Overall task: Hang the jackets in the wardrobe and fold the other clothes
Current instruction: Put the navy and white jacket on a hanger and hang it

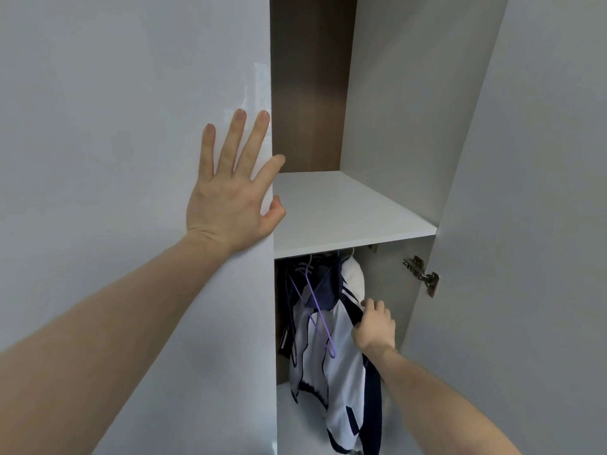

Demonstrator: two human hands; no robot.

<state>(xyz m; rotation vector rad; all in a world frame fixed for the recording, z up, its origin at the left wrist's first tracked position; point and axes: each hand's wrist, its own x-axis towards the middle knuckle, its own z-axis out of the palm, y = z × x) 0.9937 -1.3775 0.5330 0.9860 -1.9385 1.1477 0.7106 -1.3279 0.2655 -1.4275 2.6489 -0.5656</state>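
Note:
A white jacket with navy trim [341, 366] hangs inside the open wardrobe, below the white shelf [345, 218]. My right hand [374, 326] grips the jacket near its shoulder. A purple hanger [315, 310] hangs in front of the jacket's collar, and more purple hangers show to its left. My left hand [230, 188] lies flat with straight fingers against the closed white wardrobe door [131, 159], the thumb at the door's edge. The hanging rail is hidden under the shelf.
The right wardrobe door [525, 224] stands open, with a metal hinge [422, 274] on its inner side. The compartment above the shelf has a brown back panel [308, 93]. A white surface [302, 418] lies under the jacket.

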